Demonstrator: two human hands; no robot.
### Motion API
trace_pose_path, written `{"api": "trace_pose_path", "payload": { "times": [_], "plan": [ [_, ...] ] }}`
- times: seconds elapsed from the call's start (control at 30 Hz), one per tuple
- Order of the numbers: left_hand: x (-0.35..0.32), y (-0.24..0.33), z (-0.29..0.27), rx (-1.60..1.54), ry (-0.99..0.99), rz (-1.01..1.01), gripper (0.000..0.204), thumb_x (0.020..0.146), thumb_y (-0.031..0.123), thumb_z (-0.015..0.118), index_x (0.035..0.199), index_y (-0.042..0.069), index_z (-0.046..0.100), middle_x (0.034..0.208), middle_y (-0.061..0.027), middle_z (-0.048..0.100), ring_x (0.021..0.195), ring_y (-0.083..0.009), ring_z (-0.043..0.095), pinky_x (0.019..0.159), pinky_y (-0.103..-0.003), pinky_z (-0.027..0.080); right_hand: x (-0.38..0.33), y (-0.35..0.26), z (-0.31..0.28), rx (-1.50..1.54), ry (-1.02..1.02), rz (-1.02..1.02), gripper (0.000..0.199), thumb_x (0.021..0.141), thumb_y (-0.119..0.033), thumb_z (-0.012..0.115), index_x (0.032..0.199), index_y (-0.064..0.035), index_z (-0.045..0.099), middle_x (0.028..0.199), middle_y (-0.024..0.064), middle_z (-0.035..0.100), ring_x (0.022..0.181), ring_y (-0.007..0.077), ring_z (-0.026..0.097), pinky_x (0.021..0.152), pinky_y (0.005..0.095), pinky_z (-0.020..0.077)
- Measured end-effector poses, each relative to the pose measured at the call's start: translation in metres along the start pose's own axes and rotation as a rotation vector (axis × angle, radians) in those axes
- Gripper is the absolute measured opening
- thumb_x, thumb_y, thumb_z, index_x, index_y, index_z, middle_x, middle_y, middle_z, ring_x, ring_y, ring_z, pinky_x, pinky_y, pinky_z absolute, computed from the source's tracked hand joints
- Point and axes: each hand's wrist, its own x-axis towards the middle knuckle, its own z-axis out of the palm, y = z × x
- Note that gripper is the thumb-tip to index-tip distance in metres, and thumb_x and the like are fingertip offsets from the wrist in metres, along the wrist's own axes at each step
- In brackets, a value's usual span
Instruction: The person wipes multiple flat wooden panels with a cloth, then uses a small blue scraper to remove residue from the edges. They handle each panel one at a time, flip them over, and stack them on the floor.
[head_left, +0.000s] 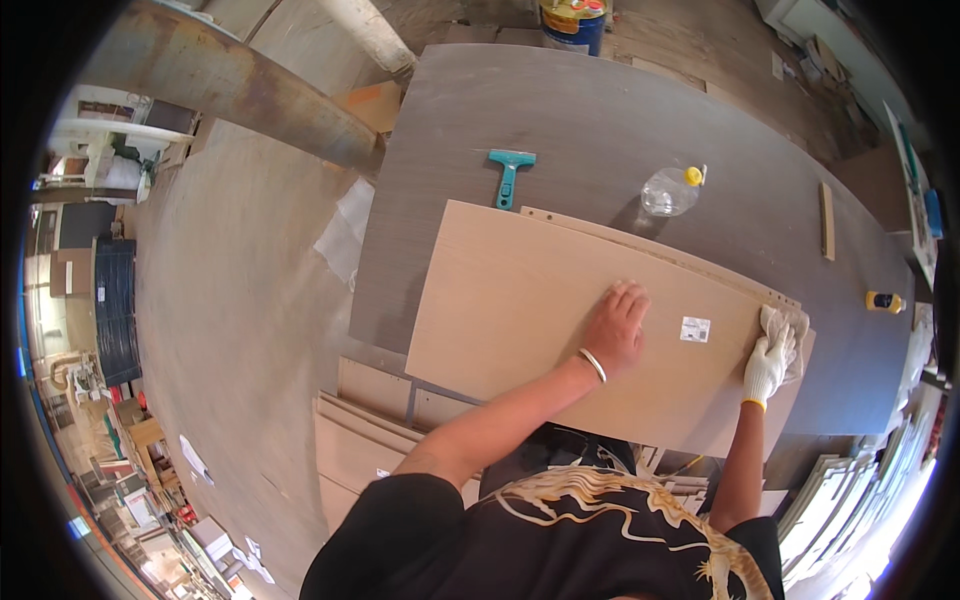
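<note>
A pale wood-veneer board (520,290) lies on the large grey table, tilted across my front, with a white label (695,329) on its face. Beneath its far edge shows a second board (660,252) with small holes along its rim. My left hand (617,325), bare with a bracelet at the wrist, rests on the upper board left of the label. Its fingers are curled and close together; what they hold, if anything, is hidden. At the board's right end my right hand (769,364), in a white knit glove, presses a crumpled pale rag (796,326) against the surface.
On the table (440,130) beyond the boards are a teal scraper (509,176), a clear plastic bottle (668,193) with a yellow top, a wood strip (827,221) and a yellow bottle (884,302). More boards (360,450) are stacked below left. A rusty pipe (240,85) stands at upper left.
</note>
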Motion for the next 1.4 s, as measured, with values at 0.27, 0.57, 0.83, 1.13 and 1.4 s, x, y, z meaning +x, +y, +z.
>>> {"api": "trace_pose_path", "payload": {
  "times": [0.27,0.57,0.83,1.13,1.4],
  "plan": [
    [0.059,-0.048,-0.033,0.122,0.065,-0.066,0.04,0.085,0.002,0.063,0.125,0.001,0.06,0.132,-0.0192,0.062,0.137,-0.0408,0.051,0.119,-0.057,0.038,-0.009,-0.084,-0.048,1.484,-0.173,0.459,0.04,0.11,-0.024,0.05,0.146,-0.0122,0.061,0.149,0.0078,0.062,0.069,0.0138,0.061,0.059,0.0287,0.051],
    [0.221,-0.122,-0.037,0.133,-0.477,-0.469,0.066,0.09,0.023,0.072,0.149,0.002,0.05,0.151,-0.0224,0.055,0.141,-0.0374,0.052,0.117,-0.047,0.045,-0.046,-0.078,-0.107,2.218,-0.16,0.232,0.076,0.095,-0.061,0.065,0.158,-0.0228,0.048,0.165,0.0092,0.044,0.152,0.0407,0.039,0.118,0.07,0.0384],
    [0.086,-0.053,-0.049,0.362,0.036,-0.114,0.063,0.091,0.021,0.07,0.147,-0.001,0.052,0.157,-0.021,0.05,0.154,-0.0364,0.036,0.13,-0.06,0.017,-0.049,-0.005,-0.083,1.747,0.012,0.605,0.052,0.097,-0.026,0.067,0.146,-0.0116,0.056,0.145,0.0165,0.062,0.133,0.0363,0.061,0.095,0.0585,0.0582],
    [-0.106,-0.079,-0.206,0.631,-0.037,-0.701,0.07,0.097,0.022,0.062,0.158,-0.005,0.039,0.166,-0.022,0.038,0.155,-0.0424,0.032,0.128,-0.058,0.021,-0.078,-0.011,-0.008,0.273,-0.165,-0.394,0.056,0.091,-0.003,0.051,0.146,-0.0023,0.06,0.155,0.0196,0.055,0.154,0.0324,0.041,0.127,0.0457,0.0279],
    [-0.058,-0.117,-0.201,0.579,0.108,-0.65,0.062,0.099,0.025,0.063,0.156,0.006,0.045,0.154,-0.0182,0.049,0.125,-0.0369,0.058,0.103,-0.051,0.049,-0.048,-0.04,0.007,0.209,-0.163,-0.349,0.06,0.094,-0.005,0.05,0.154,-0.0047,0.055,0.168,0.0139,0.043,0.16,0.0349,0.027,0.131,0.0439,0.0183]
  ]
}}
